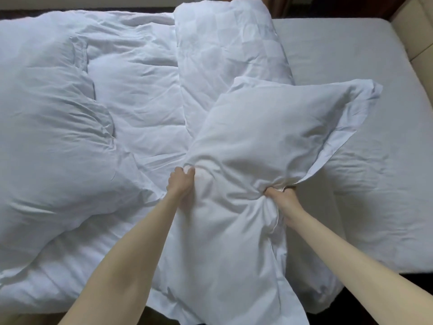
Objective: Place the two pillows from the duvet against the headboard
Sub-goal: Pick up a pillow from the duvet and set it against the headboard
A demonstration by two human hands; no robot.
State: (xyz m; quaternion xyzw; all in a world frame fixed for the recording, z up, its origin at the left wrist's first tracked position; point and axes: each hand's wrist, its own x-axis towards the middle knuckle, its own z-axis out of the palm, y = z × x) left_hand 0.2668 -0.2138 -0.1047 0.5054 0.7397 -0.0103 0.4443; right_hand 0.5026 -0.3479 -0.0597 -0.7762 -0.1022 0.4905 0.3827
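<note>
Both hands, left hand (181,182) and right hand (281,198), grip the plump white flanged pillow (255,146) by bunched fabric, lifting it clear of the crumpled white duvet (131,102).

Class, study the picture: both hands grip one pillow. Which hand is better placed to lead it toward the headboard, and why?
Probably the right hand. It grips the pillow on the side facing the bare sheet and cream headboard; the left hand holds the duvet side.

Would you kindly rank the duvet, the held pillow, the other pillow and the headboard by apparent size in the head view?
1. Duvet, the largest spread.
2. Held pillow and other pillow: alike; the held one is nearer the camera, so unranked.
3. Headboard, only a corner visible.
</note>
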